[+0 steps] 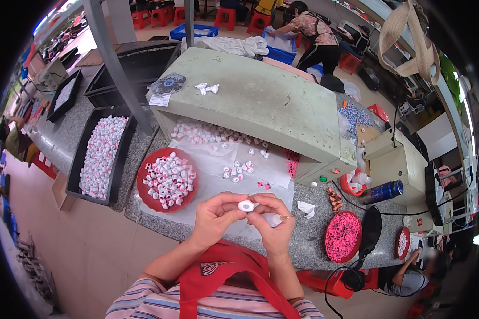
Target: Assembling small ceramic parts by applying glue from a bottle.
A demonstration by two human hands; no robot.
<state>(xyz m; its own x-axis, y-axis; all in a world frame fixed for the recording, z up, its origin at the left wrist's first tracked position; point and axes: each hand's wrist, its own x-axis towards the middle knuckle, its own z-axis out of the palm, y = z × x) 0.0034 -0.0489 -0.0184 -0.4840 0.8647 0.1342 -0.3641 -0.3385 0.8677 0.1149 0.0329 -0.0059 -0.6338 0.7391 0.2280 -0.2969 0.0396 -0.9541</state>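
Note:
Both hands meet over the front of the worktop. My left hand (214,215) and my right hand (273,217) are closed, fingertips pinching a small rounded white plastic piece (246,206) with a dark opening facing up. Something white (273,220) shows beside the right palm; I cannot make out what it is. Left of my hands stands a red round tray (142,199) heaped with white pieces bearing pink and dark parts. Beyond my fingers, several loose white pieces (238,171) lie on a white sheet (207,162), near small pink bits (264,185).
A pale green metal shelf (250,95) arches over more white pieces. At left is a black bin (112,186) of white pieces. To the right are a red tray of pink parts (343,237), a blue can (382,192) and a black cable. Other people work behind and at far right.

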